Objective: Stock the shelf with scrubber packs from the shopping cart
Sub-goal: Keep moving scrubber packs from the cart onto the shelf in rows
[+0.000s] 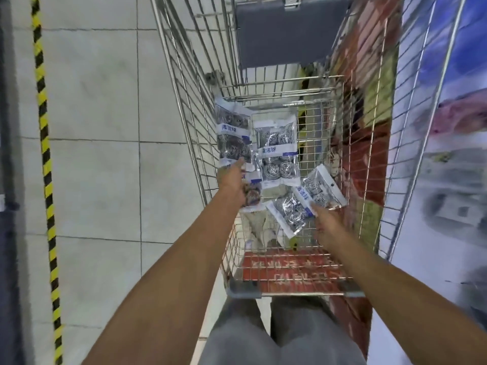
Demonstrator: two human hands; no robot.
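Note:
Several scrubber packs, clear bags of steel-wool balls with white and blue labels, lie in the wire shopping cart (340, 143). My left hand (233, 181) reaches in at the cart's left side and grips the lower edge of the left scrubber pack (232, 133), which leans on the cart wall. Another pack (252, 194) lies partly hidden under that hand. My right hand (325, 223) pinches the near edge of the tilted right pack (320, 189). This pack overlaps a further pack (288, 213). One more pack (276, 151) lies flat in the middle.
The cart's grey child-seat flap (284, 32) is at its far end. A red sign (290, 272) covers its near end. Coloured goods on a shelf (374, 106) and a blurred wall stand to the right. Tiled floor with a yellow-black striped line (46, 154) is on the left.

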